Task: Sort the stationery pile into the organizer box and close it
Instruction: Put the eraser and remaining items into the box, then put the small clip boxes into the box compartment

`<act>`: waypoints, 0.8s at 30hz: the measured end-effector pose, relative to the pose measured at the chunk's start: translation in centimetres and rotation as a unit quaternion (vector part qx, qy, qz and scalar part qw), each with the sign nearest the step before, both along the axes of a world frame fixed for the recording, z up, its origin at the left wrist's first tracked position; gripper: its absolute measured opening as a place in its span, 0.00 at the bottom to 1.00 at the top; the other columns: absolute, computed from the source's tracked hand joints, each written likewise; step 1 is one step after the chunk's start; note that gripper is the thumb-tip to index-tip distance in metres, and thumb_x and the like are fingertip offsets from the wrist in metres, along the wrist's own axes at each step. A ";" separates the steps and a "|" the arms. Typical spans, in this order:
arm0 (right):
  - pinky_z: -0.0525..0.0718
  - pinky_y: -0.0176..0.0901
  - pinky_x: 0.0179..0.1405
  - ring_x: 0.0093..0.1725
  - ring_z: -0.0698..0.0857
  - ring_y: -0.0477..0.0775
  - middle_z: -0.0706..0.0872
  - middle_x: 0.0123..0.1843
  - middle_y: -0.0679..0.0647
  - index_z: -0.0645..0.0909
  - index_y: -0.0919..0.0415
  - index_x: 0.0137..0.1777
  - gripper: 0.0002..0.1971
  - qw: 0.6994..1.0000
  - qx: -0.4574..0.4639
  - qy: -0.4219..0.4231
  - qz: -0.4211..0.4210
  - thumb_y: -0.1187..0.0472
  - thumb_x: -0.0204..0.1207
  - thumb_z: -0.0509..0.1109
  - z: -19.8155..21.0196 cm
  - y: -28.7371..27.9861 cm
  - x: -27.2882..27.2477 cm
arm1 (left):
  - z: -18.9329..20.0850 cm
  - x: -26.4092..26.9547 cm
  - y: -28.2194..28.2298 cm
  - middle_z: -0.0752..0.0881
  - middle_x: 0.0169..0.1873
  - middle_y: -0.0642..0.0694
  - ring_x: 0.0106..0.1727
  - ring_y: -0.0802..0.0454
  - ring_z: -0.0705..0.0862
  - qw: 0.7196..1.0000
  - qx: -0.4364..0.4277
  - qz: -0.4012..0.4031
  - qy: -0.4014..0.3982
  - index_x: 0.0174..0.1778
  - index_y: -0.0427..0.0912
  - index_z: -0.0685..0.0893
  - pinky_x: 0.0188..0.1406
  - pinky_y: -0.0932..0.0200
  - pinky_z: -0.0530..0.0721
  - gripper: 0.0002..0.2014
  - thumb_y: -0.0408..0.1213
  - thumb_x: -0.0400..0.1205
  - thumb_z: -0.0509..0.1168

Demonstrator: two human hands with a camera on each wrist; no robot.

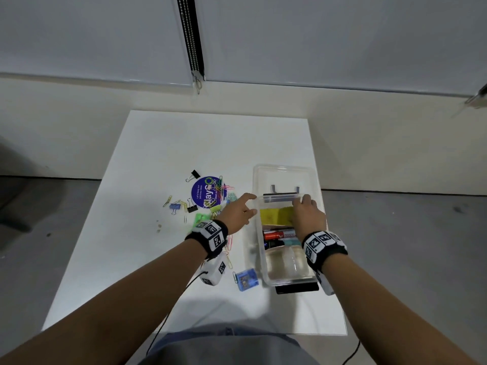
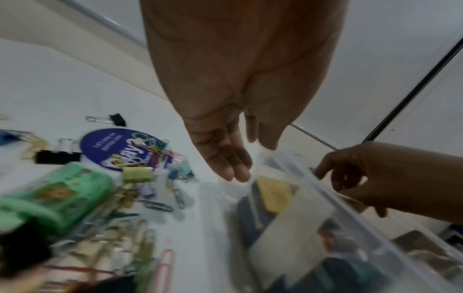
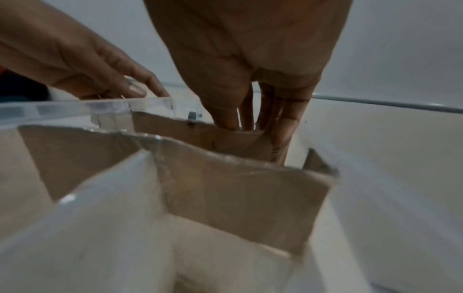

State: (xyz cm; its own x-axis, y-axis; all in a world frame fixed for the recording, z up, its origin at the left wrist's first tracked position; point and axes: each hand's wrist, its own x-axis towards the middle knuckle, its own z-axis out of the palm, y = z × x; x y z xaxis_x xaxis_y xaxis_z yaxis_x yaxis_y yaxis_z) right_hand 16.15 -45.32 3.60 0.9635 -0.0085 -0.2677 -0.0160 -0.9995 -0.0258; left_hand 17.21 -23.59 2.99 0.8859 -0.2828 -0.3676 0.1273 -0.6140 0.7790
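**Both hands at the far end of the open box**

Forearms with tagged wristbands reach from the near table (image 1: 147, 143) edge. Left hand (image 1: 238, 210) has fingers extended and relaxed, grasping nothing; its fingertips (image 3: 140, 90) lie at the box (image 1: 259, 262) rim near the far left corner. Right hand (image 1: 308, 213) reaches into the far compartment, fingers straight and pointing down along the cardboard divider (image 3: 240, 190); no item is visible in its grasp.

Box position: right half of the table, lid (image 1: 282, 177) open and lying flat beyond it. Contents: yellow pad (image 1: 275, 216) in the far compartment, markers (image 1: 279, 237) in the middle one.

Pile (image 1: 210, 204) position: left of the box, well apart from it. It comprises paper clips, binder clips, a round blue sticker (image 1: 204, 193) and a green case (image 2: 60, 190). A blue sharpener (image 1: 246, 279) lies just beside the box's near left corner.
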 end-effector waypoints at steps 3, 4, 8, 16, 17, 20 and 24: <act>0.83 0.54 0.45 0.61 0.79 0.64 0.76 0.66 0.64 0.70 0.65 0.71 0.23 0.999 0.018 -0.019 -0.035 0.71 0.75 0.65 0.5 1.2 -0.2 | -1.3 0.3 4.3 0.83 0.58 0.40 0.57 0.46 0.83 0.995 0.092 -0.007 -0.035 0.74 0.48 0.73 0.60 0.49 0.82 0.21 0.33 0.85 0.62; 0.82 0.53 0.44 0.61 0.79 0.64 0.77 0.65 0.64 0.71 0.65 0.70 0.22 0.997 0.038 -0.047 -0.038 0.72 0.75 0.63 1.2 2.0 -0.4 | -2.0 0.3 6.0 0.80 0.62 0.39 0.62 0.43 0.81 0.989 0.144 -0.004 -0.040 0.75 0.48 0.73 0.64 0.47 0.80 0.23 0.29 0.83 0.62; 0.82 0.48 0.43 0.54 0.84 0.60 0.80 0.62 0.58 0.75 0.60 0.66 0.17 0.983 0.160 -0.077 0.041 0.66 0.77 0.65 4.1 8.4 -3.1 | -4.1 -0.5 10.8 0.72 0.72 0.39 0.69 0.38 0.75 0.941 0.326 -0.078 -0.053 0.79 0.49 0.68 0.65 0.43 0.79 0.33 0.24 0.78 0.62; 0.79 0.58 0.61 0.66 0.78 0.68 0.72 0.70 0.65 0.62 0.67 0.77 0.28 0.967 -0.033 0.213 0.137 0.65 0.78 0.66 -0.5 15.8 -10.9 | -5.6 -1.3 12.4 0.76 0.65 0.40 0.64 0.39 0.77 0.939 0.322 -0.096 -0.068 0.75 0.47 0.69 0.61 0.45 0.77 0.31 0.31 0.76 0.69; 0.81 0.58 0.60 0.65 0.78 0.69 0.72 0.70 0.66 0.62 0.67 0.76 0.28 0.967 -0.057 0.219 0.120 0.62 0.79 0.67 -1.5 15.8 -11.5 | -5.6 -1.4 12.6 0.76 0.65 0.39 0.64 0.39 0.78 0.948 0.301 -0.078 -0.067 0.74 0.46 0.69 0.61 0.45 0.77 0.30 0.34 0.75 0.70; 0.88 0.64 0.42 0.51 0.85 0.73 0.78 0.60 0.70 0.73 0.63 0.66 0.28 0.962 -0.046 0.264 0.052 0.58 0.68 0.78 -4.4 16.1 -12.4 | -5.2 -1.8 12.7 0.76 0.64 0.38 0.62 0.39 0.79 0.969 0.230 -0.032 -0.082 0.71 0.39 0.70 0.58 0.46 0.81 0.29 0.39 0.75 0.71; 0.87 0.62 0.48 0.56 0.83 0.72 0.79 0.62 0.68 0.74 0.64 0.67 0.25 0.969 -0.031 0.240 0.052 0.58 0.73 0.75 -1.8 16.3 -12.1 | -3.6 -2.0 11.8 0.79 0.64 0.41 0.63 0.42 0.80 0.980 0.171 0.010 -0.098 0.73 0.40 0.70 0.61 0.46 0.81 0.29 0.44 0.77 0.69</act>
State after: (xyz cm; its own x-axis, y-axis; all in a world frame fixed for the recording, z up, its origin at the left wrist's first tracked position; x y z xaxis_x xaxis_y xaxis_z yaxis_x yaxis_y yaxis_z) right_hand 4.01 -29.05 1.79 0.7247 0.0517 -0.6871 0.0896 -0.9958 0.0196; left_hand 15.23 -11.80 -0.58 0.9528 -0.1553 -0.2609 0.0104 -0.8419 0.5395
